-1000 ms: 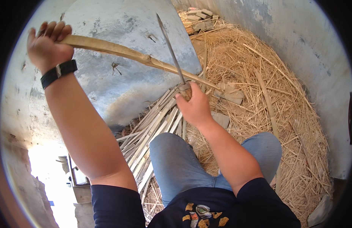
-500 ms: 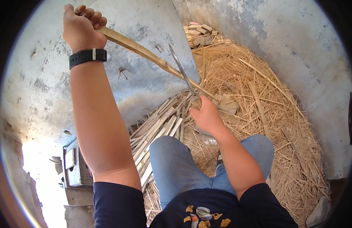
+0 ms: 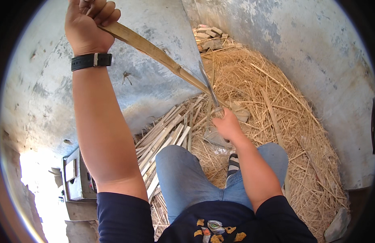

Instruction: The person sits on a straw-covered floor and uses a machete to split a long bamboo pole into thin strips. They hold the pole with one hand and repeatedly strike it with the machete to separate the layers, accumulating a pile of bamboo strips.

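My left hand (image 3: 89, 30), raised at the upper left, is closed around one end of a long bamboo strip (image 3: 153, 52). The strip slants down to the right, its lower end close to a flat stone slab (image 3: 241, 114). In my right hand (image 3: 229, 124), above my knees, is the handle of a long-bladed knife (image 3: 209, 85). Its narrow blade points up and a little left, crossing the strip near its lower end. Whether the edge touches the strip I cannot tell.
Split bamboo strips (image 3: 171, 135) lie piled left of my knees. Shavings (image 3: 252, 73) cover the floor ahead and to the right. Broken bricks (image 3: 209, 36) sit by the far corner. Worn plaster walls (image 3: 313, 52) stand close on both sides. A small box-like cabinet (image 3: 77, 176) is at left.
My right hand and the knife have moved right and slightly down along the strip. My left hand has risen a little, and more of the strip's broad face shows.
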Tool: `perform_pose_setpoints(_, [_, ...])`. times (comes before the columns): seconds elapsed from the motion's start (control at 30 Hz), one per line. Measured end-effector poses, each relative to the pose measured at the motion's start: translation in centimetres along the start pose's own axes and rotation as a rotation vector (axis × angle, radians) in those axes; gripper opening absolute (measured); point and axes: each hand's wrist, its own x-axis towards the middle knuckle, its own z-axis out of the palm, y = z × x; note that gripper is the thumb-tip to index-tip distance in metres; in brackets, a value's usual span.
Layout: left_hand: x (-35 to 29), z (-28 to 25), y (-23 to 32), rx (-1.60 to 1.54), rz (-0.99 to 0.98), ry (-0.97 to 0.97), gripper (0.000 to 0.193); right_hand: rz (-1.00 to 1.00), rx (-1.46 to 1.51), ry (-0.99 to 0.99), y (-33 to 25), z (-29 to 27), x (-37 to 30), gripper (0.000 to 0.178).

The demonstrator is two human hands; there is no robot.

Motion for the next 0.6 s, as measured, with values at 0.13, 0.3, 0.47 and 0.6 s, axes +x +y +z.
perform_pose_setpoints(0.13, [0.0,0.5,-0.8,-0.162,-0.018,-0.207,0.037,-0.253,0.116,-0.076,-4.7,-1.5,-1.2,0.055])
perform_pose_setpoints(0.3, [1.0,-1.2,0.5,-0.341,-0.189,-0.454,0.032,-0.355,0.050,-0.046,-6.1,-1.0,-0.5,0.053])
perform_pose_setpoints(0.47, [0.5,-3.1,-0.1,-0.357,-0.174,-0.407,0.029,0.049,0.054,-0.038,0.8,0.4,1.7,0.044])
perform_pose_setpoints(0.6, [0.1,-3.1,0.2,-0.367,-0.172,-0.417,0.028,-0.148,0.158,-0.100,-3.7,-0.1,0.0,0.041])
